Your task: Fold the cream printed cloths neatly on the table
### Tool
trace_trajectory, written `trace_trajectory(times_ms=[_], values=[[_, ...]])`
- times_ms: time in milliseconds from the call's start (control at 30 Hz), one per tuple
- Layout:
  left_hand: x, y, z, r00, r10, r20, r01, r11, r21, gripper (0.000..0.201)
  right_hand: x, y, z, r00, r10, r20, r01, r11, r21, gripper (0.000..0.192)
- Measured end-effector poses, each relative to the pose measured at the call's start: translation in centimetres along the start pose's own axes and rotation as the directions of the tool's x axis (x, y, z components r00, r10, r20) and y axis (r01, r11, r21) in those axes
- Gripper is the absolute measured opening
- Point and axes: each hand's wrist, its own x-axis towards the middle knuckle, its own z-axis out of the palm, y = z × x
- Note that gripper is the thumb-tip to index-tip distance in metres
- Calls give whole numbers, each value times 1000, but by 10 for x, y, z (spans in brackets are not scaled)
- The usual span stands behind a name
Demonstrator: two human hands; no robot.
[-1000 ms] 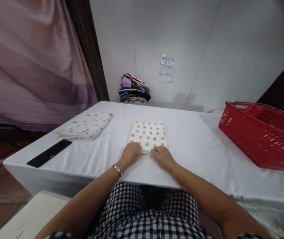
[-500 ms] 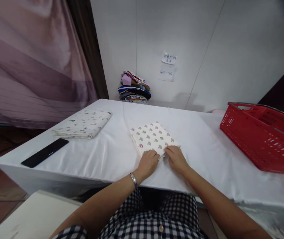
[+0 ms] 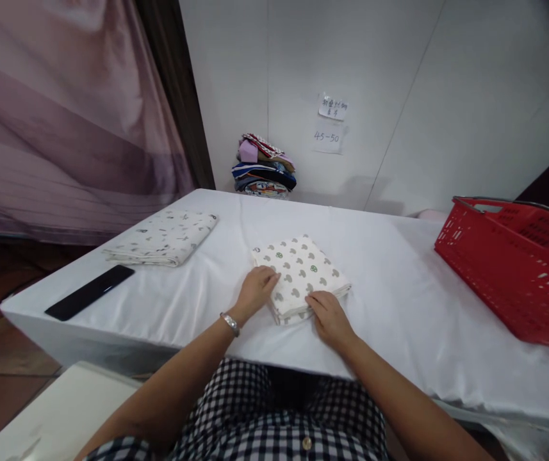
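The folded cloth with the mushroom print (image 3: 302,275) sits turned at an angle near the front edge of the white table (image 3: 389,282), right in front of the person. Left hand (image 3: 256,289) lies flat on the cloth's left edge, fingers spread onto the print, with a silver bracelet (image 3: 230,323) on that wrist. Right hand (image 3: 328,314) presses down on the cloth's near corner, palm down. So both hands rest on it, a little apart from each other, neither one actually gripping.

Everything else keeps its distance from the cloth. To its left, well apart, there's another folded cloth (image 3: 163,237) in a paler print, and closer to the table edge from that a black phone (image 3: 90,301) lying flat. Far off to the cloth's right is a red plastic basket (image 3: 514,269). Behind the cloth, against the wall, there's a small stack of coloured clothes (image 3: 264,167), and two paper notes (image 3: 330,123) stuck on the wall above. Nothing crowds the cloth on any side.
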Motion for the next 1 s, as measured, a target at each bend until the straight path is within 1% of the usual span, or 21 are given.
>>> trace_trajectory(times_ms=[67, 100, 200, 267, 367, 467, 600, 700, 833, 933, 1000], values=[[13, -16, -2, 995, -82, -56, 85, 995, 53, 25, 1, -1, 0, 1000, 7, 2, -7, 1000, 9, 56], [18, -22, 0, 991, -114, -65, 120, 988, 96, 24, 1, -1, 1, 1000, 14, 4, -14, 1000, 14, 56], [26, -35, 10, 984, -178, -8, 175, 962, 207, 32, 1, -1, 1, 999, 36, -5, -36, 999, 27, 56], [25, -38, 20, 978, -210, 6, 203, 951, 232, 34, 2, 0, 2, 999, 42, -25, -41, 998, 39, 54], [21, -41, 30, 975, -221, -28, 221, 948, 229, 37, 2, 2, 3, 998, 44, -46, -42, 998, 55, 52], [18, -43, 33, 979, -199, -49, 205, 957, 203, 39, 2, 4, 5, 997, 50, -54, -47, 998, 53, 50], [18, -44, 34, 975, -205, -91, 217, 964, 153, 37, 3, 4, 6, 995, 41, -91, -36, 998, 55, 51], [19, -43, 33, 970, -225, -90, 236, 964, 127, 38, 3, 3, 5, 994, 26, -108, -20, 998, 52, 50], [18, -38, 28, 967, -235, -96, 244, 966, 89, 38, 3, 3, 5, 994, 34, -106, -30, 999, 42, 48], [9, -28, 24, 976, -188, -109, 196, 978, 72, 35, 2, 4, 6, 993, 42, -112, -38, 998, 43, 47], [-1, -19, 22, 990, -117, -76, 122, 990, 68, 32, 2, 5, 7, 992, 43, -115, -38, 998, 46, 47]])
